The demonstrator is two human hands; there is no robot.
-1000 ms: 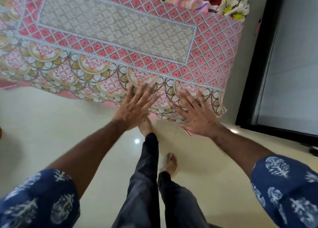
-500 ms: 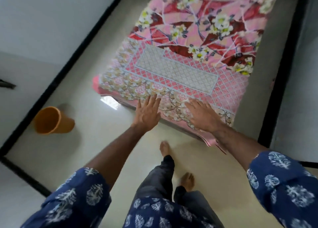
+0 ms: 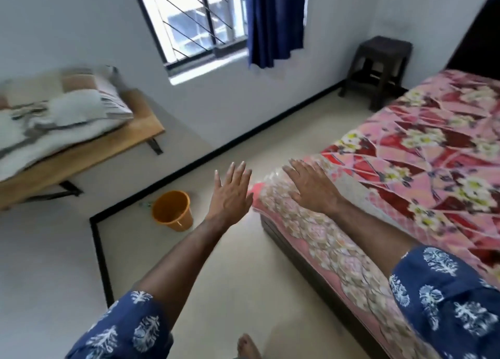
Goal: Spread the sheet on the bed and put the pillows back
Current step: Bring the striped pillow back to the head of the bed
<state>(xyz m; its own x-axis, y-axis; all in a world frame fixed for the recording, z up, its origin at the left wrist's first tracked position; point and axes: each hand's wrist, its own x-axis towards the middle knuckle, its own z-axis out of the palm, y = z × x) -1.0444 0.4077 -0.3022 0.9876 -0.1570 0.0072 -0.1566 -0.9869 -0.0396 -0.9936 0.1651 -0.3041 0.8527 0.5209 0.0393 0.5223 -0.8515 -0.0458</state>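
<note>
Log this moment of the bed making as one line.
sheet spread on bed | pillows on side table | left hand open, off bed | right hand open over sheet corner

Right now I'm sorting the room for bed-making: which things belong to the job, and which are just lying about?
Job: sheet spread on the bed; pillows on the wooden bench.
Lying about: orange bucket, dark stool, blue curtain.

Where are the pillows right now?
In the head view, the pillows lie at far left on a wooden bench against the wall, left of the window and across the floor from the bed.
</note>
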